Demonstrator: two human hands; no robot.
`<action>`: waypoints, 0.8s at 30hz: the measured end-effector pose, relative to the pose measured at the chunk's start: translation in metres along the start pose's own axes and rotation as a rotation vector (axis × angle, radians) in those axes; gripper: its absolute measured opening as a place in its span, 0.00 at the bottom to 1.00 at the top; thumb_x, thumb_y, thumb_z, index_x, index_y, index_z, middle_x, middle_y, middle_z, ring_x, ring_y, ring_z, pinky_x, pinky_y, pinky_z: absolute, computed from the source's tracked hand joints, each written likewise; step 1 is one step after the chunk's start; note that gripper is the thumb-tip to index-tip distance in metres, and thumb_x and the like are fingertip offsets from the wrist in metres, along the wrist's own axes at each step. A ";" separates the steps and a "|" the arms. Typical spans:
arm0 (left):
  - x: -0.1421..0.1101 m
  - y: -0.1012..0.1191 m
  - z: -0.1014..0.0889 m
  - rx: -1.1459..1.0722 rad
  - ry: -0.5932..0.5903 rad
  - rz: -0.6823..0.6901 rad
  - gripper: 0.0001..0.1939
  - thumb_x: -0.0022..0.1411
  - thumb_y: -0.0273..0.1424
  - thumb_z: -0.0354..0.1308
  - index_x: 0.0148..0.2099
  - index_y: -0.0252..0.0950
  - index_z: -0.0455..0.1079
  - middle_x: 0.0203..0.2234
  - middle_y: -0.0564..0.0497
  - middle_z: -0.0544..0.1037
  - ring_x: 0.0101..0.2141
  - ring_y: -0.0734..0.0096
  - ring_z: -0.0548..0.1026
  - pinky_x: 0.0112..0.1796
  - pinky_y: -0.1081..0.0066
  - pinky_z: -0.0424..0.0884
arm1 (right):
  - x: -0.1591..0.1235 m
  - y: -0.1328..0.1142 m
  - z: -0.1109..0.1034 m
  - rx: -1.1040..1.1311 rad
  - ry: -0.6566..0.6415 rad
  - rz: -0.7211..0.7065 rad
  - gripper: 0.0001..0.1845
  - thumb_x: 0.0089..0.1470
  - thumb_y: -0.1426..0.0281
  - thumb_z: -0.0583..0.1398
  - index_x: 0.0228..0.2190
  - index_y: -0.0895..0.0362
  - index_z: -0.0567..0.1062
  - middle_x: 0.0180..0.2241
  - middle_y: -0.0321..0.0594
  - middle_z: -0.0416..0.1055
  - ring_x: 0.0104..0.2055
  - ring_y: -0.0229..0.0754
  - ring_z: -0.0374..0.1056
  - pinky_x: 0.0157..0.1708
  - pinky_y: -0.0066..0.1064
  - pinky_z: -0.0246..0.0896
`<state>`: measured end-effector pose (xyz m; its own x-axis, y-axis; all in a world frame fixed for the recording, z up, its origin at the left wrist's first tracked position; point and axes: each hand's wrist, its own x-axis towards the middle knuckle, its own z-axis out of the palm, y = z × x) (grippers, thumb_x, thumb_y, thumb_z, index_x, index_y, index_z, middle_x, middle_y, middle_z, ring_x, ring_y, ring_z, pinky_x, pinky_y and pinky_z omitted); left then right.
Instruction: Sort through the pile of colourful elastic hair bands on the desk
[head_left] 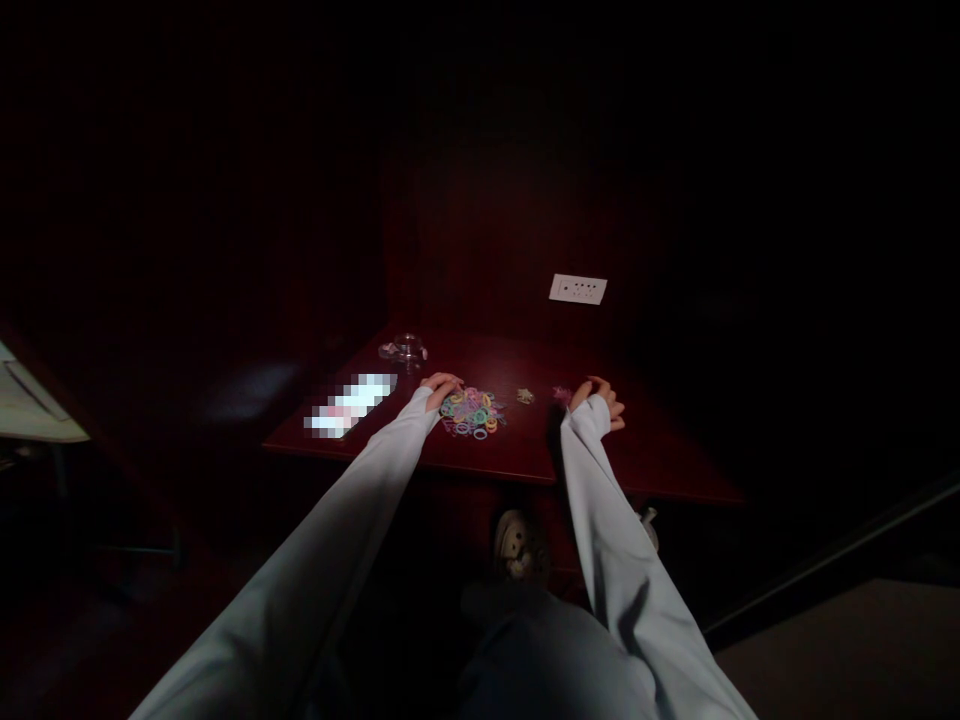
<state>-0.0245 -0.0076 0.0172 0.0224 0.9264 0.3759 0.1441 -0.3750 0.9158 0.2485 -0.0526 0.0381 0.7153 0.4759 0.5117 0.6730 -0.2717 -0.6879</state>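
Observation:
A pile of small coloured elastic hair ties (474,412) lies near the front of the dark red tabletop. My left hand (442,385) rests at the pile's upper left edge, fingers stretched over it. To the right of the pile sits a small cluster of pale yellow ties (525,396). A little pink cluster (561,396) lies farther right, just beside the thumb side of my right hand (601,398). That hand is curled, and whatever its fingers may hold is too small and dark to make out.
A bright, blurred-out phone-like screen (351,405) lies on the left of the tabletop (517,465). Behind it stands a clear round container (408,347). A white socket plate (578,289) is on the back wall. Below the table edge, a clog (517,545) shows.

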 end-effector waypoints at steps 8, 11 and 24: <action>0.001 0.002 -0.001 0.067 0.032 0.052 0.05 0.60 0.31 0.62 0.31 0.40 0.76 0.43 0.48 0.83 0.52 0.55 0.77 0.64 0.53 0.64 | -0.008 -0.014 0.005 0.088 -0.299 -0.383 0.18 0.64 0.66 0.51 0.47 0.53 0.78 0.46 0.48 0.75 0.49 0.52 0.64 0.51 0.42 0.54; -0.002 0.005 -0.002 0.060 0.018 0.092 0.02 0.61 0.31 0.62 0.35 0.41 0.76 0.51 0.47 0.82 0.57 0.55 0.75 0.65 0.53 0.64 | -0.025 -0.026 0.009 0.178 -0.568 -0.669 0.14 0.64 0.66 0.55 0.45 0.53 0.79 0.45 0.45 0.76 0.48 0.48 0.67 0.53 0.37 0.58; -0.030 0.014 0.011 0.510 -0.386 0.347 0.34 0.55 0.49 0.71 0.63 0.51 0.73 0.70 0.48 0.67 0.72 0.46 0.59 0.72 0.37 0.39 | -0.037 -0.032 0.014 0.142 -0.648 -0.773 0.16 0.68 0.69 0.51 0.42 0.53 0.79 0.44 0.44 0.79 0.49 0.46 0.71 0.57 0.35 0.60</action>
<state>-0.0118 -0.0407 0.0174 0.4843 0.7382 0.4695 0.5063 -0.6742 0.5377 0.1974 -0.0496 0.0338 -0.1742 0.8520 0.4937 0.8486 0.3842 -0.3636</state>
